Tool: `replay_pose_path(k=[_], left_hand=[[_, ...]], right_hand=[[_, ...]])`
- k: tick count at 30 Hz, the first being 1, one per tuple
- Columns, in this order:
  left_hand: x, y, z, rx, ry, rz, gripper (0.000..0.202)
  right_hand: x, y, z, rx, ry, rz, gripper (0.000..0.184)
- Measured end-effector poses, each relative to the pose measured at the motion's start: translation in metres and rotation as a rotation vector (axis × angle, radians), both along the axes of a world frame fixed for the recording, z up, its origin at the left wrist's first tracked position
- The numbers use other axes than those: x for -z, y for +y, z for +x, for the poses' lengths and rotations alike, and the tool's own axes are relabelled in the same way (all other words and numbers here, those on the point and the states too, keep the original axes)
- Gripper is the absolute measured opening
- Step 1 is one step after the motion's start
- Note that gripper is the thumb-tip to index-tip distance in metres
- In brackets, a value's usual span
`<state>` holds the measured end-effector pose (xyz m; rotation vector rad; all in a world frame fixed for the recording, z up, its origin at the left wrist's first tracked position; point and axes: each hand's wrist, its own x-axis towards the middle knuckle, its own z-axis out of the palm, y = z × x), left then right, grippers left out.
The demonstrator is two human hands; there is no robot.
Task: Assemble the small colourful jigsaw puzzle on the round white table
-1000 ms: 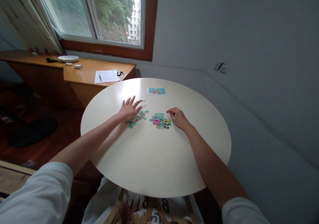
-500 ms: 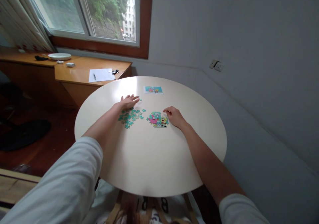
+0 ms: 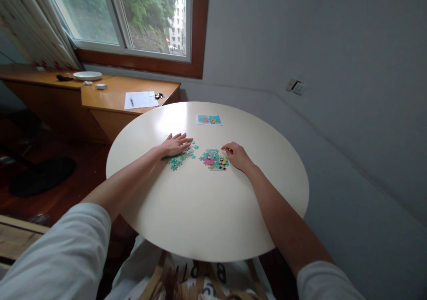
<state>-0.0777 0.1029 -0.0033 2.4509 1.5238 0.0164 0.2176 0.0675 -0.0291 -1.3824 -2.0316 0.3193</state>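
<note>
My left hand is spread flat, palm down, over the far part of a pile of loose teal jigsaw pieces, covering some of them. Right of the pile lies a partly joined jigsaw puzzle with pink, yellow and teal cartoon figures. My right hand rests at the puzzle's upper right edge, its fingers curled together; whether a piece is between them is too small to tell. Farther back on the table lies a picture card with similar figures.
All of this lies on a round white table. Beyond its far left edge stands a wooden desk with a sheet of paper, keys, a small white box and a white plate. A wall rises at the right.
My left hand has come back nearer, from beyond the loose pieces to on top of them. My right hand stays by the puzzle's upper right edge. The whole view has shifted slightly.
</note>
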Motion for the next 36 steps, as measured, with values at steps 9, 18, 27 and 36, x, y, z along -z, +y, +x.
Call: replay_pose_path(k=[9,18,27,36], left_hand=[[-0.001,-0.035,0.001,-0.004,-0.067,0.008,0.062],[-0.001,-0.040,-0.002,-0.060,-0.414,-0.032,0.062],[-0.037,-0.063,-0.026,0.006,-0.386,0.096,0.032],[-0.040,-0.083,-0.010,0.086,-0.046,-0.015,0.036]], right_hand=[[-0.001,0.000,-0.001,0.002,0.007,0.009,0.027],[0.001,0.001,0.000,0.005,0.017,0.017,0.027],[0.000,0.001,0.000,0.023,0.023,-0.010,0.026],[0.000,0.001,-0.001,0.025,0.030,0.001,0.025]])
